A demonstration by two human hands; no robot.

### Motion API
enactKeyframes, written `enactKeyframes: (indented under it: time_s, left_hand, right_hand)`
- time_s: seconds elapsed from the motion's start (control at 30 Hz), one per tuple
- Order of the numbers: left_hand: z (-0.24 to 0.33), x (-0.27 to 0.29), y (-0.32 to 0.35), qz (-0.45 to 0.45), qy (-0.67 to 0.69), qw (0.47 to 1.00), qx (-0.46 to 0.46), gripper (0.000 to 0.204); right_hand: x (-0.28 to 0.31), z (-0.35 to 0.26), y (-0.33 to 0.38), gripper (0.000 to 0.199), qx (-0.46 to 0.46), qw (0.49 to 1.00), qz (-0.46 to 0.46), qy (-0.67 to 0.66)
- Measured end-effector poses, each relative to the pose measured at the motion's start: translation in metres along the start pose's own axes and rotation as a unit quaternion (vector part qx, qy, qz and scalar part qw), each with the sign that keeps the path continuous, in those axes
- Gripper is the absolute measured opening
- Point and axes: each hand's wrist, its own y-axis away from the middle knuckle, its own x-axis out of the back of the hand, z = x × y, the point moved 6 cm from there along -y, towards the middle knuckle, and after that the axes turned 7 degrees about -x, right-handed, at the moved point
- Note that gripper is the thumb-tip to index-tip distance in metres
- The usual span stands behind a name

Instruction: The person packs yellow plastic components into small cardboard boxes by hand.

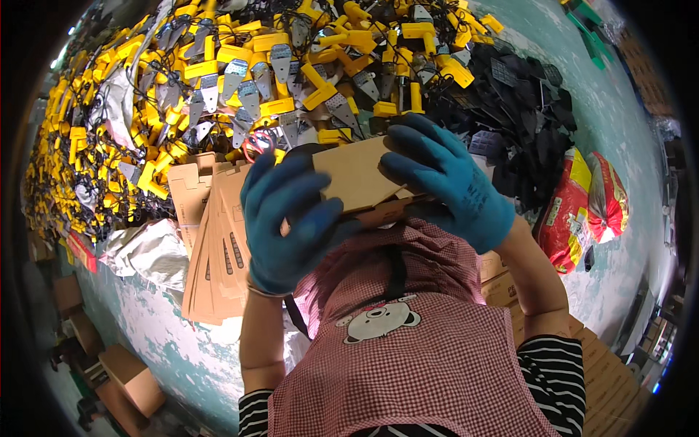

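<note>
A small brown cardboard box (353, 171) is held in front of my apron, tilted, its flap edge toward me. My right hand (451, 189), in a blue work glove, grips its right end, with fingers over the top and the thumb lower down. At the left end is my left hand (291, 218), also gloved, its fingers apart and blurred by motion. Whether those fingertips touch the cardboard cannot be made out. Flattened cardboard box blanks (211, 255) stand in a fanned stack left of my left hand.
A large heap of yellow-handled tools with grey metal plates and black cords (277, 65) fills the far side. Black flat parts (520, 102) are piled at right, beside red-and-yellow sacks (564, 218). Stacked cartons (604, 379) lie lower right; an open carton (131, 379) stands lower left.
</note>
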Motion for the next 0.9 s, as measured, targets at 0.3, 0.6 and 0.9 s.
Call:
enactKeyframes:
  time_s: [0.3,0.6,0.9]
  left_hand:
    - [0.012,-0.029,0.028,0.091,0.169,0.973,0.126,0.047]
    - [-0.006,-0.073,0.038,0.204,0.400,0.801,0.396,0.055]
    - [-0.005,-0.037,0.000,-0.006,0.195,0.954,0.230,0.026]
  right_hand:
    - [-0.023,0.014,0.032,0.053,-0.055,0.971,0.110,-0.207]
    - [-0.029,0.020,0.039,0.046,-0.135,0.944,0.198,-0.225]
    - [-0.034,-0.034,0.072,0.033,-0.111,0.949,0.287,0.064]
